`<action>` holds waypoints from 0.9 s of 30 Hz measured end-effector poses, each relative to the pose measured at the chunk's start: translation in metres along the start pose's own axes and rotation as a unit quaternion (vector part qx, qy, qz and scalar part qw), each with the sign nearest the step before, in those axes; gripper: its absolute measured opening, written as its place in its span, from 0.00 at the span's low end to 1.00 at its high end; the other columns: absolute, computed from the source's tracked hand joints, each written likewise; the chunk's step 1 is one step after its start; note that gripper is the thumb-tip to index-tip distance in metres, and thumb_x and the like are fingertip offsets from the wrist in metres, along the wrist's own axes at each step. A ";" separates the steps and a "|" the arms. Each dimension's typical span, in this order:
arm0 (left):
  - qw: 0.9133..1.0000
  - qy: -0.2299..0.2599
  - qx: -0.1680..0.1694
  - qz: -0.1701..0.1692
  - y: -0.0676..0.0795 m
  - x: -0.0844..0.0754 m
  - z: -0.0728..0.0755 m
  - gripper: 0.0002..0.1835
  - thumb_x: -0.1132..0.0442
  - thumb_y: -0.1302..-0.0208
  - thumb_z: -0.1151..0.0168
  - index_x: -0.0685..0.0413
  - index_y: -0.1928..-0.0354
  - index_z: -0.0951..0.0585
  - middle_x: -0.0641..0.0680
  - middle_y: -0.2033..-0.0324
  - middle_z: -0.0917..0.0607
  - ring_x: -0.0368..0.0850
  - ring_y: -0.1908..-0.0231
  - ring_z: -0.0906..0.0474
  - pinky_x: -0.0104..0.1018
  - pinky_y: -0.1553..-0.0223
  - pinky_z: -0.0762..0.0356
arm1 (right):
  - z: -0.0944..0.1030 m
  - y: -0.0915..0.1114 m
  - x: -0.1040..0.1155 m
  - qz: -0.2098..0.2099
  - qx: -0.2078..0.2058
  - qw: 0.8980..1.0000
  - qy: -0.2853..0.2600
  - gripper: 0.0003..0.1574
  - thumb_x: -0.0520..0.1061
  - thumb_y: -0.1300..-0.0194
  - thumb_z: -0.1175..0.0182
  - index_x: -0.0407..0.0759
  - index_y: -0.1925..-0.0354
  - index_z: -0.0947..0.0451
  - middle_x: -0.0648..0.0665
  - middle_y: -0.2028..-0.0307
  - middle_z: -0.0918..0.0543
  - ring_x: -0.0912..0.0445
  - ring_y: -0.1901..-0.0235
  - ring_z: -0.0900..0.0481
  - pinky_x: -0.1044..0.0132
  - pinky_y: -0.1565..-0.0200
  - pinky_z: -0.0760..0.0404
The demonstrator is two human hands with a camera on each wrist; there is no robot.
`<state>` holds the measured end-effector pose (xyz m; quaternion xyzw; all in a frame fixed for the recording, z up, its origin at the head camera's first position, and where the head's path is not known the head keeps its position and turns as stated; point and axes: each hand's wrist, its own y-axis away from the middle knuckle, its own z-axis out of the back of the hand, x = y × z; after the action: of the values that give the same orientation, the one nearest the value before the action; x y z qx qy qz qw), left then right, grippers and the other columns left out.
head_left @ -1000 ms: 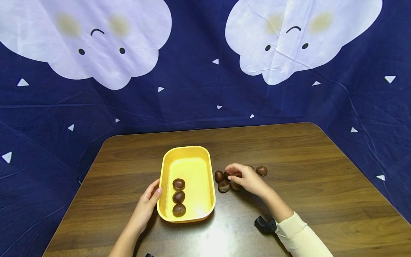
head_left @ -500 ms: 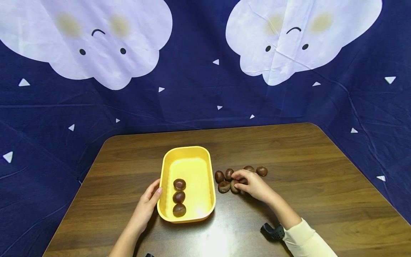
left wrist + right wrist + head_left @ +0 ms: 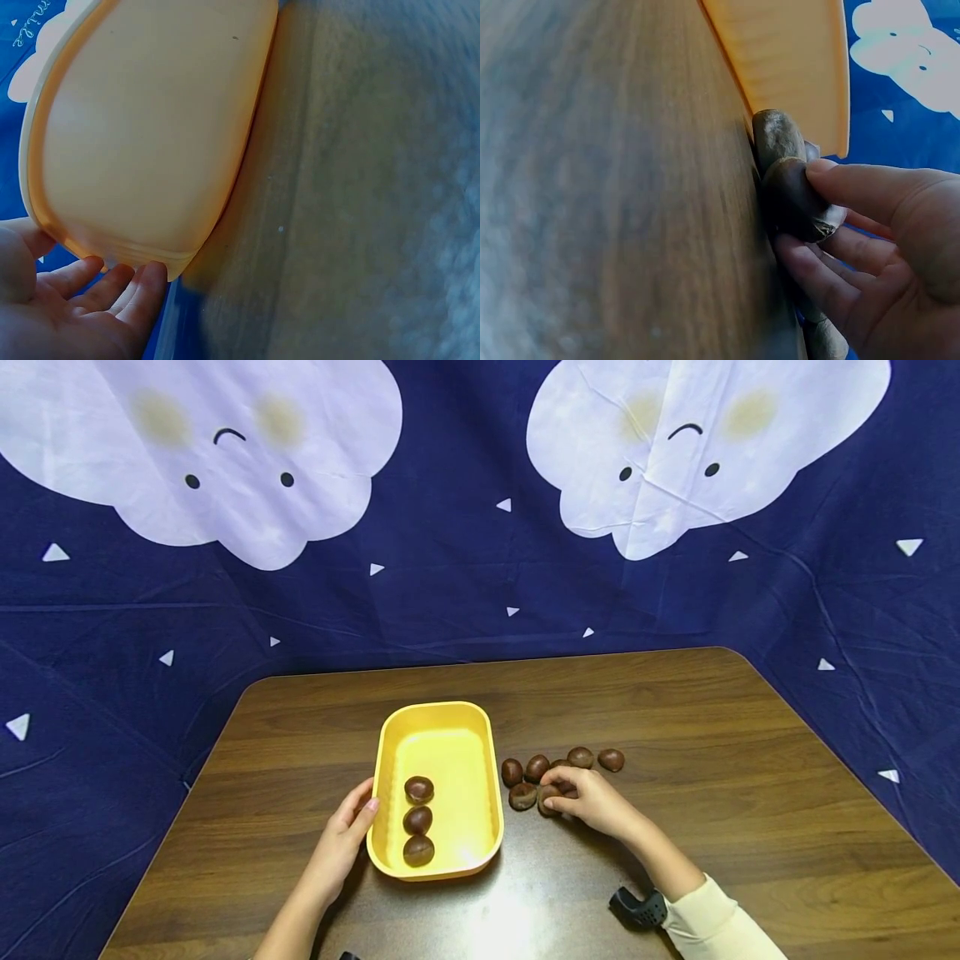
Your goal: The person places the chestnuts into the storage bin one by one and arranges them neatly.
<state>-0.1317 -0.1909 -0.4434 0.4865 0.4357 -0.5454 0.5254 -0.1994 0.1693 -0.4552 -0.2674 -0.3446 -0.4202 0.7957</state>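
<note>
Along the left wall of a yellow plastic container point(image 3: 465, 752), my left hand point(image 3: 343, 839) grips with the thumb at the rim; the left wrist view shows its curled fingers point(image 3: 154, 274) against the outer wall. Three chestnuts point(image 3: 417, 820) lie in a column inside, toward the left. My right hand point(image 3: 600, 802) pinches a chestnut point(image 3: 791, 195) between thumb and fingers, low at the table in the front row. Beside it is another chestnut point(image 3: 522, 796), and the fingers partly cover one behind.
More chestnuts lie around the right hand: two at its left, a chestnut point(image 3: 580, 757) behind it and a chestnut point(image 3: 611, 760) at the far right. All rest on a brown wooden table point(image 3: 315, 727). A dark blue cloth point(image 3: 450, 618) with clouds hangs behind.
The right hand has moved right from the left end of the chestnut group to a front-row chestnut, which it now pinches. The left hand and container stay put.
</note>
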 end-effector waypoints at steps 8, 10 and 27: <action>1.000 0.002 0.001 -0.001 0.000 0.001 0.000 0.26 0.55 0.31 0.55 0.60 0.36 0.42 0.63 0.41 0.35 0.54 0.43 0.38 0.45 0.45 0.40 | 0.000 0.001 0.001 -0.001 -0.003 1.000 -0.018 0.11 0.41 0.45 0.37 0.41 0.61 0.25 0.48 0.70 0.21 0.60 0.76 0.24 0.67 0.77 0.25; 1.000 0.001 -0.001 -0.003 0.000 0.001 0.000 0.26 0.56 0.31 0.55 0.60 0.36 0.42 0.63 0.41 0.35 0.54 0.44 0.37 0.43 0.45 0.39 | 0.000 0.001 0.001 -0.002 -0.009 1.000 -0.017 0.11 0.40 0.45 0.37 0.41 0.61 0.25 0.48 0.69 0.21 0.60 0.73 0.24 0.67 0.74 0.24; 1.000 0.001 -0.003 -0.007 0.000 -0.001 0.000 0.25 0.56 0.31 0.55 0.61 0.36 0.41 0.64 0.42 0.34 0.55 0.44 0.37 0.42 0.46 0.38 | 0.005 -0.010 0.017 0.006 -0.054 0.998 -0.023 0.14 0.40 0.45 0.37 0.39 0.58 0.24 0.45 0.59 0.21 0.54 0.60 0.24 0.68 0.60 0.24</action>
<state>-0.1317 -0.1903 -0.4426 0.4825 0.4417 -0.5469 0.5225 -0.2025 0.1597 -0.4380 -0.3217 -0.3378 -0.4274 0.7744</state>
